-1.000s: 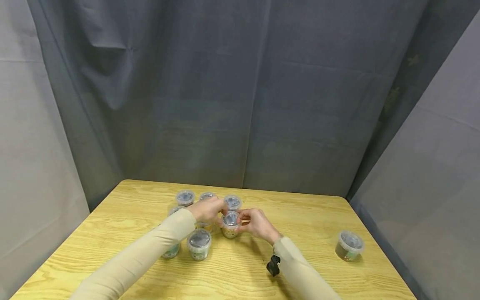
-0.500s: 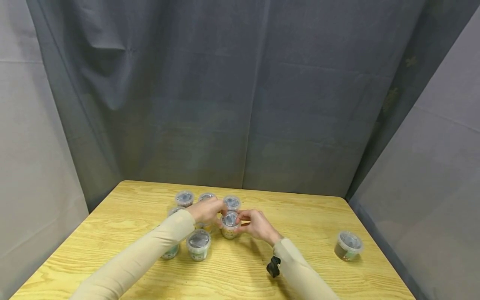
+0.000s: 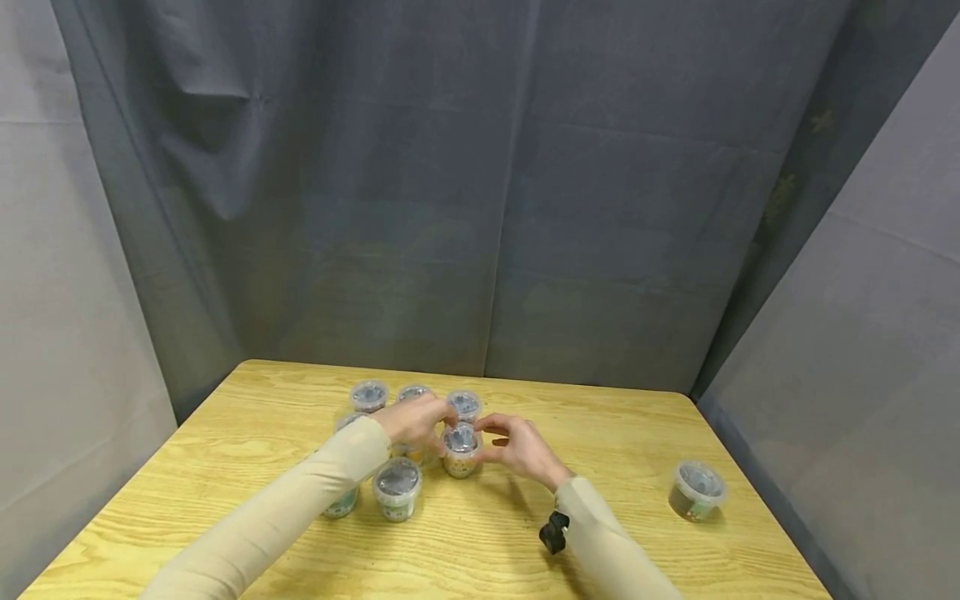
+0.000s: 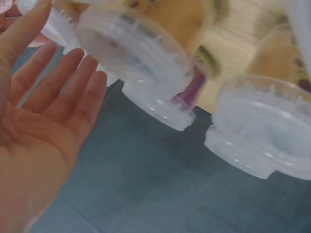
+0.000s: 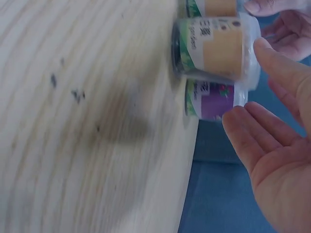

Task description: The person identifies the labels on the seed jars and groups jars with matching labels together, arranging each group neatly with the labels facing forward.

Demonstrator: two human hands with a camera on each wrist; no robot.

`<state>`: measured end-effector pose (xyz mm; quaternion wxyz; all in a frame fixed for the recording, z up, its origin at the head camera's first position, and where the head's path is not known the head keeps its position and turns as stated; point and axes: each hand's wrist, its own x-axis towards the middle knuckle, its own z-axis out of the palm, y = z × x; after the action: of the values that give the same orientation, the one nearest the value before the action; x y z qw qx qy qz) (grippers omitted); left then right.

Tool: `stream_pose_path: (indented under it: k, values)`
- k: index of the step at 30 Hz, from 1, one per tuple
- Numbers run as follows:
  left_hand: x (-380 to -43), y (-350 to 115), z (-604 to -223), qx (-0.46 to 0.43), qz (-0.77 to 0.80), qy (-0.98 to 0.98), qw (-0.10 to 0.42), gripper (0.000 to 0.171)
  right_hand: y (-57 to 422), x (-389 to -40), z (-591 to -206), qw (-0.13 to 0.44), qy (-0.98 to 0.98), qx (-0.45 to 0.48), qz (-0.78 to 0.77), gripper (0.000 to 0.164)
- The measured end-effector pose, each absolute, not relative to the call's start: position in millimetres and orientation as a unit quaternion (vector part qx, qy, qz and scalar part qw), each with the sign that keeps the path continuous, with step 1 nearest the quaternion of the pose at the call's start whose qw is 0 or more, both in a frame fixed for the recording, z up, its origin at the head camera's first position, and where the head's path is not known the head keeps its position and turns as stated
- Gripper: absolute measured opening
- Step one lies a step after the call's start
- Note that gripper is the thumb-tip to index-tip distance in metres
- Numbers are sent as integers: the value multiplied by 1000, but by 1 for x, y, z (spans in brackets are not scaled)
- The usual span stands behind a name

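A small lidded plastic tub with an orange label (image 3: pixel 461 462) stands upright on the table between my two hands. The right wrist view shows its label side-on (image 5: pixel 221 48), with a purple-labelled tub (image 5: pixel 216 102) just behind. My left hand (image 3: pixel 414 419) reaches in from the left, fingertips right at the tub's rim; in the left wrist view its fingers (image 4: pixel 58 80) are loosely extended. On the other side, my right hand (image 3: pixel 521 450) has its fingers spread, thumb close to the lid. Another tub (image 3: pixel 408 454) is partly hidden under my left hand.
Several more lidded tubs stand around my left arm, including a green-labelled one (image 3: pixel 397 492) in front and one (image 3: pixel 369 396) at the back. A wider dark tub (image 3: pixel 697 492) sits apart at the right of the wooden table (image 3: pixel 585 417). A grey curtain (image 3: pixel 480 208) hangs behind.
My right hand has loosened its fingers from the orange-labelled tub and shifted slightly right. My left hand and the tubs stay about where they were.
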<state>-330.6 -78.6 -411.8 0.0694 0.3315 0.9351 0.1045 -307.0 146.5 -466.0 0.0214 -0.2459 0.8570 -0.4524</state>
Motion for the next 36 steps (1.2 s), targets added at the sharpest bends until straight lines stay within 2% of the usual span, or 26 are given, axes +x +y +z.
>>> stream_pose_path:
  k: [3, 14, 28, 36]
  values:
    - [-331, -73, -405, 337, 112, 932, 74, 47, 155, -307, -462, 7, 860, -238, -452, 47]
    - [-332, -35, -392, 367, 102, 924, 44, 42, 195, -300, -452, -55, 898, -172, -401, 39]
    - [-320, 17, -394, 388, 106, 915, 14, 34, 255, -277, -444, -95, 934, -119, -324, 42]
    - [-316, 46, -405, 413, 117, 903, -7, 26, 288, -259, -434, -83, 948, -81, -297, 40]
